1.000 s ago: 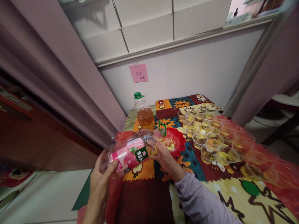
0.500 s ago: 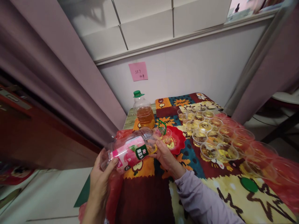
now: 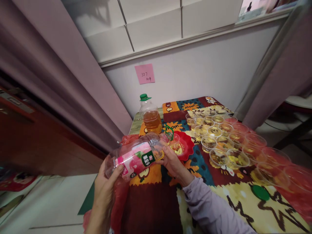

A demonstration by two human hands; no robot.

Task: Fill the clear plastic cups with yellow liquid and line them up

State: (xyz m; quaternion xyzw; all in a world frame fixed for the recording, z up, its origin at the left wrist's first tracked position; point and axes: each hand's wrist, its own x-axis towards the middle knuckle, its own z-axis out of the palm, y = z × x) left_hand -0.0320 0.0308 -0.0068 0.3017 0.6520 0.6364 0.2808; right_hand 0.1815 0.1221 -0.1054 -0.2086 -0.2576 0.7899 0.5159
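A clear plastic juice bottle (image 3: 135, 159) with a pink and green label lies tipped on its side in the air, its neck pointing right. My left hand (image 3: 106, 182) grips it around the base. Closer to the neck, my right hand (image 3: 172, 162) is closed around the lower side of the bottle. A little yellowish liquid pools near the shoulder. The bottle's mouth, with a green ring hanging from it, is at a clear plastic cup (image 3: 175, 141) on a red scalloped plate (image 3: 188, 148). Whether the rim touches the cup, I cannot tell.
Behind stands a large jug (image 3: 152, 121) of amber liquid with a green cap. To the right, several clear cups (image 3: 214, 131) of yellow liquid crowd together, some on red plastic. A green cap (image 3: 260, 192) lies near the front right of the patterned mat (image 3: 151, 208).
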